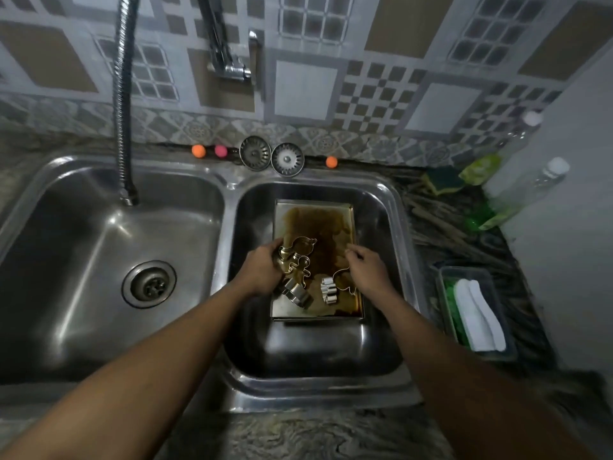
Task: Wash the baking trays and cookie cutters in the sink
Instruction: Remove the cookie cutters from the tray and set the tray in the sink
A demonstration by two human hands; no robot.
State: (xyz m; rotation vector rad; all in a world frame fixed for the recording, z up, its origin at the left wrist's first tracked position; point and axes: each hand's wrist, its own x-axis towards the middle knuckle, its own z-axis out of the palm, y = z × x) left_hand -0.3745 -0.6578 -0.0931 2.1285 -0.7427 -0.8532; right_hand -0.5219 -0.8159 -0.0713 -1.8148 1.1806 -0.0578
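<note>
A metal baking tray smeared with brown residue lies in the right sink basin. Several metal cookie cutters lie on it: a bird-shaped one, a gingerbread-man one, a round one and a wavy one. My left hand grips a cutter at the tray's left edge, beside the bird-shaped one. My right hand hovers over the tray's right side with fingers loosely curled, partly covering another cutter; it holds nothing that I can see.
The left basin has a drain and a flexible hose tap above it. Two sink strainers and small coloured balls sit on the back ledge. On the right counter are a tub with sponge and cloth, a scouring pad and bottles.
</note>
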